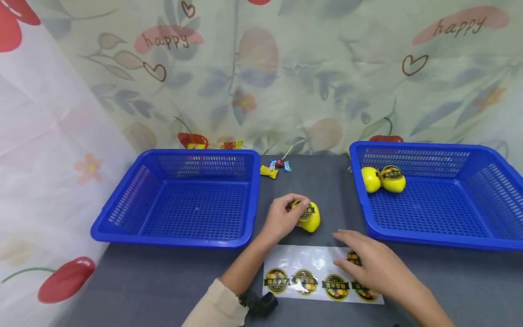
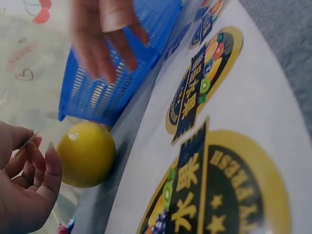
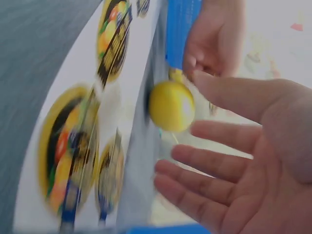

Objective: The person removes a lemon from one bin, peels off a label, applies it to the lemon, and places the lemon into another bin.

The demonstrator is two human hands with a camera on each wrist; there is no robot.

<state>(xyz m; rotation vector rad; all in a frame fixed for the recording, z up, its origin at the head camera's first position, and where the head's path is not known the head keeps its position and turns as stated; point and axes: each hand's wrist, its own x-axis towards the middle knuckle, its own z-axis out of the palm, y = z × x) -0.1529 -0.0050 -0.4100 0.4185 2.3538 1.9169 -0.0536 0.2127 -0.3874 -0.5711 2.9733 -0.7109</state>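
Note:
My left hand (image 1: 283, 215) pinches a round black-and-gold sticker (image 1: 305, 211) between thumb and fingers. In the left wrist view the sticker shows only as a thin edge at the fingertips. Just beyond it, a yellow lemon (image 2: 87, 154) lies on the dark table, and the sticker overlaps it in the head view. My right hand (image 1: 377, 263) is above the right end of a white sticker sheet (image 1: 314, 256), its fingers spread and holding nothing. Several round fruit-print stickers (image 1: 277, 280) are on that sheet, some partly hidden by the right hand.
A blue basket (image 1: 251, 200) stands on the left. The blue basket (image 1: 363, 204) on the right holds two lemons (image 1: 393, 179), one with a sticker. Small wrapped candies (image 1: 268, 171) and a lollipop (image 1: 279, 163) lie at the back, before a patterned curtain.

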